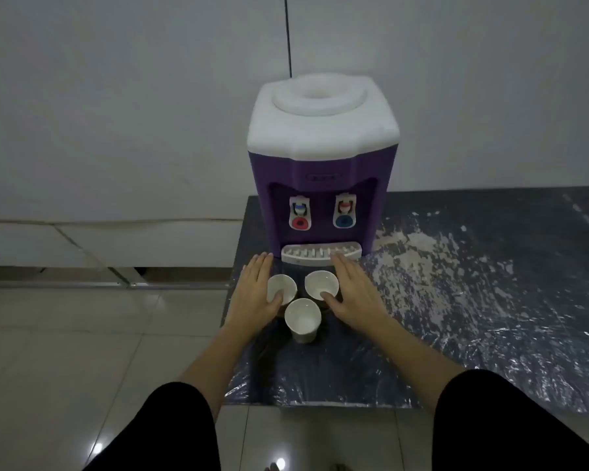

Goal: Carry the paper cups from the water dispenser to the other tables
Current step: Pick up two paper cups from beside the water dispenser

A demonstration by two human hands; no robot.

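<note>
Three white paper cups stand close together on a dark table (456,317), just in front of a purple water dispenser (320,178) with a white top. My left hand (254,290) lies against the left cup (279,283), thumb hooked inside its rim and fingers stretched along its outer side. In the same way, my right hand (354,294) holds the right cup (320,280), thumb inside the rim. The third cup (301,319) stands nearest me between my wrists, untouched. All the cups look empty.
The dispenser's white drip tray (320,253) sits just beyond my fingertips, under two taps. White scuffs cover the dark tabletop to the right. The table's left edge runs beside my left hand, with pale tiled floor (82,334) below and a white wall behind.
</note>
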